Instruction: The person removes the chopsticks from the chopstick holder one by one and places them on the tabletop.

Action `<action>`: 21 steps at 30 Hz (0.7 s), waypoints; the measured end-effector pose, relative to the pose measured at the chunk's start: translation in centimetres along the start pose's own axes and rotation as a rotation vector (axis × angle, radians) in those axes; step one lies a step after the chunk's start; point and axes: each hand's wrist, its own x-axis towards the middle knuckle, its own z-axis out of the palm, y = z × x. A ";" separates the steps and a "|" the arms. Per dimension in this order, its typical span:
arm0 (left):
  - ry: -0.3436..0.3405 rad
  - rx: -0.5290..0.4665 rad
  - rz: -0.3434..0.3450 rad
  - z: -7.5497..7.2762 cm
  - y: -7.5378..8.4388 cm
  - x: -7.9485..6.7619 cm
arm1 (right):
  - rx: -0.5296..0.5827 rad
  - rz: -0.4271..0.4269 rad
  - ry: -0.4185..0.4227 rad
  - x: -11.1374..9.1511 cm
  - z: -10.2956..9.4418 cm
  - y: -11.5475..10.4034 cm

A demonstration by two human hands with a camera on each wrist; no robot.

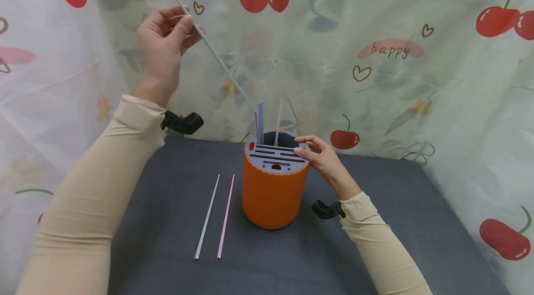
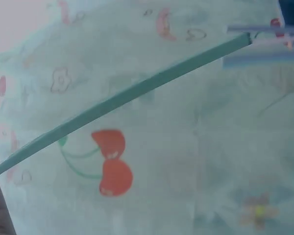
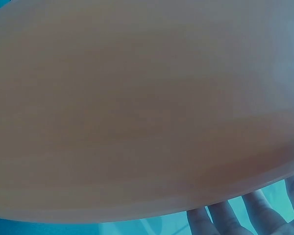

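High on the left, my left hand (image 1: 164, 40) pinches a pale green chopstick (image 1: 221, 61) between thumb and fingers. It slants down to the right, its lower end close to the tops of the chopsticks standing in an orange utensil holder (image 1: 273, 197). In the left wrist view the green chopstick (image 2: 137, 90) crosses the frame, with purplish and bluish sticks near its far end. My right hand (image 1: 327, 160) grips the holder's rim at the right, thumb on the grey slotted top (image 1: 275, 156). Several purple, blue and pink chopsticks (image 1: 261, 123) stand in its rear opening.
On the dark table (image 1: 167, 221), left of the holder, a silvery chopstick (image 1: 207, 216) and a pink chopstick (image 1: 226, 216) lie side by side. A cherry-patterned curtain (image 1: 375, 100) hangs behind and at both sides of the table.
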 end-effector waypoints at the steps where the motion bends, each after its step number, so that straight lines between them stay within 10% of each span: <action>1: 0.026 -0.001 -0.001 -0.5 0.4 0.3 | 0.000 0.000 0.000 0.0 0.0 0.0; 7: 0.070 0.192 -0.224 -5.5 -1.7 -0.6 | 0.001 0.002 0.002 0.0 0.0 0.0; 21: -0.267 0.844 -0.771 -17.8 -17.4 -11.9 | -0.010 0.010 0.001 0.0 -0.1 0.0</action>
